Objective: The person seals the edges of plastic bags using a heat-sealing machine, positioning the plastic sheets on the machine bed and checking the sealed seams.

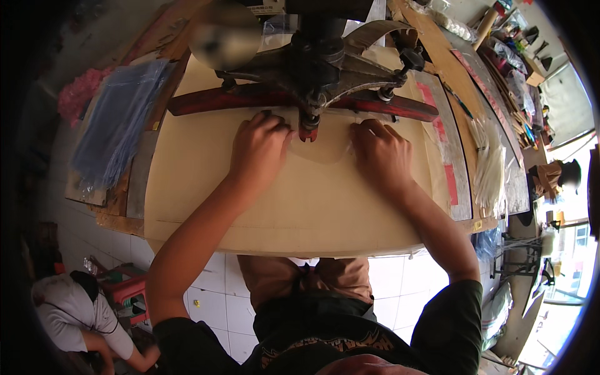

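Observation:
Both my hands work at the front of a press with a long red bar [231,100] and a dark metal bracket [312,72]. Between them lies a faint, see-through plastic sheet [319,153], its edges hard to make out. To the left of the bar's middle prong, my left hand [262,140] has its fingers curled and pinched on the sheet's edge. My right hand [382,150], slightly blurred, is closed the same way to the right of the prong. Beneath both hands is a tan sheet-covered work surface [300,206]. The fingertips are partly hidden.
Flat clear plastic bags [119,119] are stacked at the left, beside a pink bundle [81,94]. White strips [490,162] lie at the right. A blurred round part [225,37] hangs at the press's upper left. Another person [81,312] bends near a red stool [125,287].

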Motion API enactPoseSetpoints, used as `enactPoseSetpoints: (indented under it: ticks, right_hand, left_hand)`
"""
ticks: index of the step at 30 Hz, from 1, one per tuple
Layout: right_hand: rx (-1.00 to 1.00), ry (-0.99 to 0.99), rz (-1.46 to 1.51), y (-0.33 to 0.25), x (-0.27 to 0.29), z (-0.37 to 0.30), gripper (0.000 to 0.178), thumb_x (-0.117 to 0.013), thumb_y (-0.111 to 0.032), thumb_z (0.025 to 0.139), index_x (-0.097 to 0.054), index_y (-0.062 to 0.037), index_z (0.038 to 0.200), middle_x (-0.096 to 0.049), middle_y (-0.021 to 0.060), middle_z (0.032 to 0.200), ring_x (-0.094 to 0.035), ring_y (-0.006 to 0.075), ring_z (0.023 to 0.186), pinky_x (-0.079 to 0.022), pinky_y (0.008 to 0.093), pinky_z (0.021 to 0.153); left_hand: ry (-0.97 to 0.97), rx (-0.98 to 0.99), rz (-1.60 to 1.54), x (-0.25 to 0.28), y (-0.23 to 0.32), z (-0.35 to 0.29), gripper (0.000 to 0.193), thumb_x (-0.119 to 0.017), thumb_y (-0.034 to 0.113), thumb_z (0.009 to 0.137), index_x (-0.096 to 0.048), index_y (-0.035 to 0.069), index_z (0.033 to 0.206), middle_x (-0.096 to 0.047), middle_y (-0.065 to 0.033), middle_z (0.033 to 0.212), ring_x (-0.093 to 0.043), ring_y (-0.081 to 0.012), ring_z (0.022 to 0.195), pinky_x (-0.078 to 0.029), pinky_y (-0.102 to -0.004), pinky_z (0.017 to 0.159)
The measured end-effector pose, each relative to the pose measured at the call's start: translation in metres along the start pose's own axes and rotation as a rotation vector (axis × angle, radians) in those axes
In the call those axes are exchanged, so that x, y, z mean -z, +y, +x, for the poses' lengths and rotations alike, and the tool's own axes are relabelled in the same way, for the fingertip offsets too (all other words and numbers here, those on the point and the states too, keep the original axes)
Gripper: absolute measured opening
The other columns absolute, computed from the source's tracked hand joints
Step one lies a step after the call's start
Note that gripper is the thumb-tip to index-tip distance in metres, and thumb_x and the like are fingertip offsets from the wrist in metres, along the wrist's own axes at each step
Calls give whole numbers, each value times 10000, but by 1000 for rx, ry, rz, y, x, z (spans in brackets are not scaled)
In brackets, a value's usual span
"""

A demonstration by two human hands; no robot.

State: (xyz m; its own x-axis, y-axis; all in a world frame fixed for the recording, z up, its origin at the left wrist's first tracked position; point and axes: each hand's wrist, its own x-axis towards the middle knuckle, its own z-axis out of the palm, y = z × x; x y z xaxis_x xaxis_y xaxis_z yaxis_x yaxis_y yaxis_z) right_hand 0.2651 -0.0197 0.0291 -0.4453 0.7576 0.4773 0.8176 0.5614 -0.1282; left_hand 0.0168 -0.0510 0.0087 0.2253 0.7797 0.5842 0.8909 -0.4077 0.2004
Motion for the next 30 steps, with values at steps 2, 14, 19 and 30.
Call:
enactPoseSetpoints:
  ticks: [2, 14, 19, 30]
  right_hand:
    - [50, 25, -2, -5, 0, -3, 236, -683, -296, 909, -740, -83, 992, -702, 50, 1008, -687, 272, 830, -565, 406, 610]
    - [127, -34, -71, -2, 3, 1, 450, -687, -381, 910, -679, 9, 1135, -672, 90, 1161, -636, 253, 867, -550, 376, 634]
    - [131, -51, -61, -1, 3, 3, 445, -700, -356, 895, -676, -5, 1167, -674, 94, 1178, -631, 268, 860, -531, 392, 648]
    - [150, -82, -85, -2, 3, 5, 440, -700, -336, 904, -682, 2, 1185, -685, 147, 1241, -648, 290, 859, -539, 381, 694]
  left_hand:
    - [-7, -18, 24, 4, 2, -4, 98, -707, 102, 861, -750, 18, 885, -722, -90, 972, -654, -276, 906, -515, -405, 788]
    - [-110, -27, 59, 13, 13, -7, 335, -679, 230, 887, -713, -43, 1078, -686, -128, 1147, -596, -275, 1003, -464, -420, 851]
    - [-93, -25, 70, 12, 12, -8, 355, -683, 256, 884, -718, -34, 1085, -686, -118, 1130, -586, -263, 1000, -461, -424, 828]
    - [-88, 17, 65, 13, 16, -10, 270, -700, 200, 859, -715, 39, 1076, -665, -90, 1216, -596, -258, 1004, -473, -410, 811]
